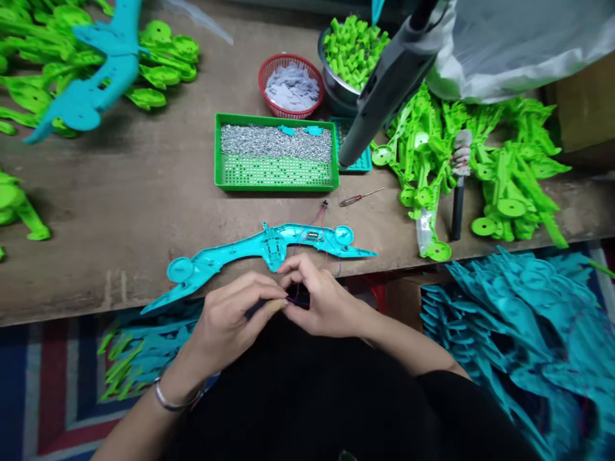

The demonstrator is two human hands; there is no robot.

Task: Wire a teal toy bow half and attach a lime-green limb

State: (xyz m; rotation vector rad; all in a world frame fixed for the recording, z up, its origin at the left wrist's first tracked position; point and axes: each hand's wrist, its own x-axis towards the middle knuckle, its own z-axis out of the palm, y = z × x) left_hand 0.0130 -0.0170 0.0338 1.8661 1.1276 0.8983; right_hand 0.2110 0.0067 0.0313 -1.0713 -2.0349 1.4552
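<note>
Close to my body, my left hand [240, 310] and my right hand [321, 298] meet fingertip to fingertip, pinching thin coloured wires [294, 298]. The exact wire ends are hidden by the fingers. Just beyond lies a turquoise plastic bow-shaped shell half [240, 248], hollow side up, along the table's front edge. Thin red and blue wires run from its right part, where a small metal piece [313, 235] sits in a slot. A small dark part [325, 205] on the wires rests on the table behind the shell.
A green tray [277, 188] of small metal parts stands behind, with a screwdriver [358, 198] to its right. A grey tool [384, 89] hangs above. Green parts [423, 147], a hammer [460, 192], a red basket [263, 89] and a metal bowl [331, 80] surround it. Turquoise shells [528, 333] pile lower right.
</note>
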